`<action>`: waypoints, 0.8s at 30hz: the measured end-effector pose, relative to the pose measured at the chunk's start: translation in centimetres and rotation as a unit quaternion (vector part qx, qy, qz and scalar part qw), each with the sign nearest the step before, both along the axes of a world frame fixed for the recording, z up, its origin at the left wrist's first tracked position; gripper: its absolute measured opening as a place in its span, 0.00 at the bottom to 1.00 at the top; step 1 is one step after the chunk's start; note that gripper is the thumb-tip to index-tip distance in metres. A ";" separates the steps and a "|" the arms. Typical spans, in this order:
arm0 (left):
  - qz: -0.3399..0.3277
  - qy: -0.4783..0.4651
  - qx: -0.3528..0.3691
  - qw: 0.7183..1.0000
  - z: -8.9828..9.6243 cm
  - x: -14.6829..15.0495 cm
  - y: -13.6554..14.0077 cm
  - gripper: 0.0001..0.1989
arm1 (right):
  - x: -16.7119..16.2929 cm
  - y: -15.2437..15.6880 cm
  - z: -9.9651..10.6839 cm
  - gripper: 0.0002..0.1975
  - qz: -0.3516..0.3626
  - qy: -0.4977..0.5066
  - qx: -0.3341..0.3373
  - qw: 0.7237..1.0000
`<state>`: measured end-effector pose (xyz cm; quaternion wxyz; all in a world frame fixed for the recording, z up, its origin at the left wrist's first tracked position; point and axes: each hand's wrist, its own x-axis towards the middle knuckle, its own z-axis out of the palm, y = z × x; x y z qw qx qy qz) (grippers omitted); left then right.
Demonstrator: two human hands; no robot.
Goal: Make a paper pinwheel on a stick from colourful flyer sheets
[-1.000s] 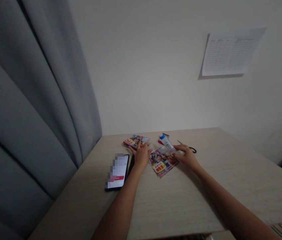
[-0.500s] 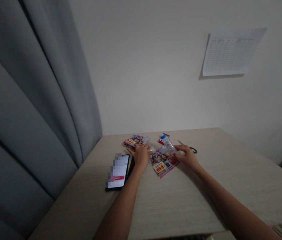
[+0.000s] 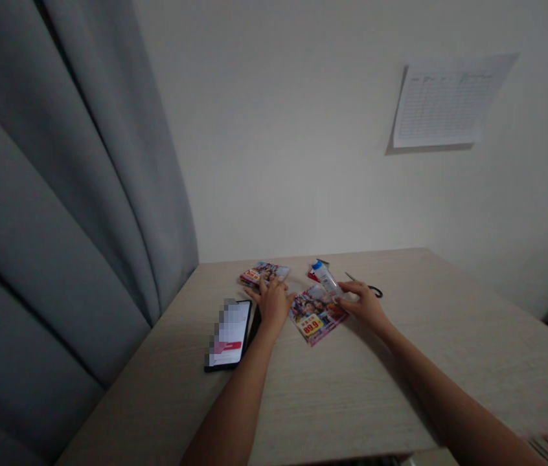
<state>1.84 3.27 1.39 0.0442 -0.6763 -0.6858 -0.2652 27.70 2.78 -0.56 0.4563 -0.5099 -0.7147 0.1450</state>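
My right hand (image 3: 362, 304) is closed on a clear glue bottle (image 3: 327, 278), which is tilted with its blue end pointing up and to the left. Below the bottle lies a colourful printed leaflet (image 3: 313, 317) marked 89.9. My left hand (image 3: 274, 305) has its fingers spread and holds nothing that I can see. Its fingertips reach to the near edge of a small stack of similar leaflets (image 3: 263, 270). A dark, narrow object (image 3: 255, 321) is partly hidden beneath my left wrist.
A phone (image 3: 230, 336) with a lit screen lies left of my left forearm. Behind the bottle is a small red item (image 3: 311, 275). Scissors (image 3: 376, 291) with a dark handle lie past my right hand. A grey curtain (image 3: 84, 194) hangs at the table's left side.
My left hand's fingers have spread and shifted slightly. A pale, see-through bit beside its fingertips no longer shows. My right hand and the glue bottle have hardly moved.
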 end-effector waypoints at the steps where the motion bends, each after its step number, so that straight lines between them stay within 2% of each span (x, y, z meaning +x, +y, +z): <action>1: 0.004 0.007 -0.002 1.000 -0.1 -0.1 0.0 0.08 | 0.0 0.0 0.0 0.21 0.002 -0.001 0.000 1.000; 7: 0.017 0.034 -0.006 0.999 -0.5 -0.3 0.2 0.09 | 0.0 0.1 -0.2 0.21 -0.004 -0.004 -0.001 1.000; 13: 0.043 0.034 -0.018 0.998 0.0 0.0 -0.3 0.10 | 0.2 0.2 -0.3 0.21 -0.003 -0.007 -0.007 1.000; 21: 0.010 -0.010 -0.032 0.999 0.5 0.0 -0.5 0.07 | 0.1 -0.2 0.5 0.21 0.001 0.002 -0.012 1.000; 24: 0.008 -0.010 -0.050 0.999 0.3 0.2 -0.5 0.11 | 0.0 -0.3 0.5 0.22 0.001 0.002 -0.010 1.000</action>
